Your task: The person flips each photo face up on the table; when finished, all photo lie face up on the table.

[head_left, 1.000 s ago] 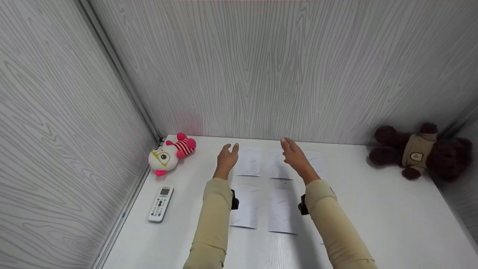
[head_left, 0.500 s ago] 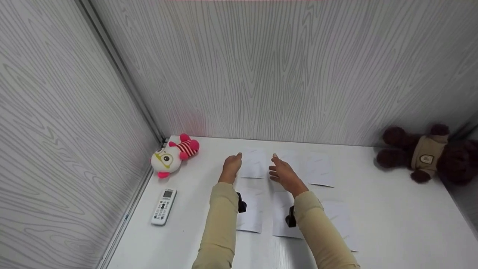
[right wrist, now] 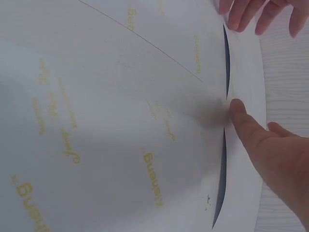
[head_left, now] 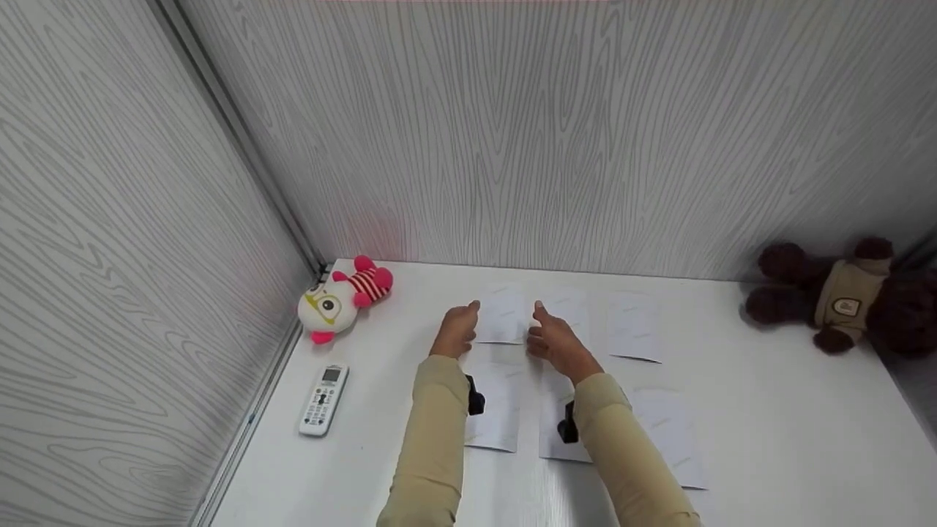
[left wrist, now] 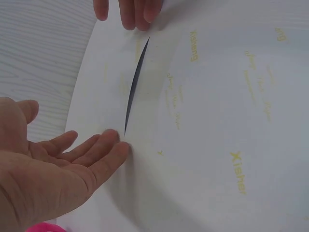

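Note:
My left hand (head_left: pixel 457 331) is at the left side of the back-left white sheet of paper (head_left: pixel 501 315). In the left wrist view, the fingers of the left hand (left wrist: pixel 63 179) are loosely bent and empty, fingertips right at the sheet's slightly raised edge. My right hand (head_left: pixel 560 344), thumb up, is at that sheet's other side and overlaps the back-middle sheet (head_left: pixel 569 307). In the right wrist view, a fingertip of the right hand (right wrist: pixel 270 150) is at the line of raised paper edges, with nothing gripped. Faint yellow print marks the paper.
More white sheets lie in two rows: back right (head_left: pixel 634 326), front left (head_left: pixel 498 410), front middle (head_left: pixel 553 410) and front right (head_left: pixel 670 432). A white remote control (head_left: pixel 323 401) and a pink-and-white plush toy (head_left: pixel 329 304) lie left. A brown teddy bear (head_left: pixel 845 296) lies far right, by the wall (head_left: pixel 512 146).
Both hands have come down toward the sheets and nearer each other, the right hand moving left. Between half a second ago and now they barely move. The head view has shifted slightly.

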`<state>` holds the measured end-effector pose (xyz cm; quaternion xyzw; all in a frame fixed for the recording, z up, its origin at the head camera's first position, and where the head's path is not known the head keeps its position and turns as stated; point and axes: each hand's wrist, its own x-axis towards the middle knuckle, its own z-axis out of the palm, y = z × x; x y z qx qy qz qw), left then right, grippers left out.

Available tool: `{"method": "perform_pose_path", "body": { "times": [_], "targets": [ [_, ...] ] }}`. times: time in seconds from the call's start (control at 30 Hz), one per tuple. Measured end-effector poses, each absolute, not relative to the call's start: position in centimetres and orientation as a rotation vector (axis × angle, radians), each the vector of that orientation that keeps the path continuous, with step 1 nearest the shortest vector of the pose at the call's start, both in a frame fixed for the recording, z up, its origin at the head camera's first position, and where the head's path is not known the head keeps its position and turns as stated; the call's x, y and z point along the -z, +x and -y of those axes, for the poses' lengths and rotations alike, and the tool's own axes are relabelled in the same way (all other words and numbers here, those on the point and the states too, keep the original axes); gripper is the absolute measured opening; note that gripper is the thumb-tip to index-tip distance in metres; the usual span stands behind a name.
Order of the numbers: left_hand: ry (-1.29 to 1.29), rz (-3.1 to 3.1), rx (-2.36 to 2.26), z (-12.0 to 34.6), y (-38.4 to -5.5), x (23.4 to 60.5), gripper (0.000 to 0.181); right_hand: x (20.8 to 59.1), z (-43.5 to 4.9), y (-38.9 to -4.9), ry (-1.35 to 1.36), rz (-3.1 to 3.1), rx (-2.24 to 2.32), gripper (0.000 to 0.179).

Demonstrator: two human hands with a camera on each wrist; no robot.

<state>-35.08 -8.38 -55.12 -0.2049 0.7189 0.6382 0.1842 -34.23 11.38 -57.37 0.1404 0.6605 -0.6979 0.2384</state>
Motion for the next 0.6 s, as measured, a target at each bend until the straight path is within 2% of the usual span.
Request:
{"method": "perform_pose_path", "body": {
  "times": [0.13,0.3,0.5,0.6],
  "targets": [
    [-0.585,-1.988,-1.838,8.21,-34.91,55.14,0.065,57.5,-11.48,-34.07,0.41,-1.759,1.958,0.072],
    [-0.635,-2.041,-1.806,7.96,-35.34,55.42,0.04,57.49,-11.63,-33.94,0.427,-1.683,2.023,0.071],
    [-0.612,-2.102,-1.74,8.07,-35.57,55.68,0.05,57.37,-11.49,-34.12,0.45,-1.661,2.029,0.069],
    [-0.614,-2.155,-1.692,8.13,-35.57,55.96,0.047,57.51,-11.42,-34.21,0.462,-1.678,2.013,0.069]
  ]
}}
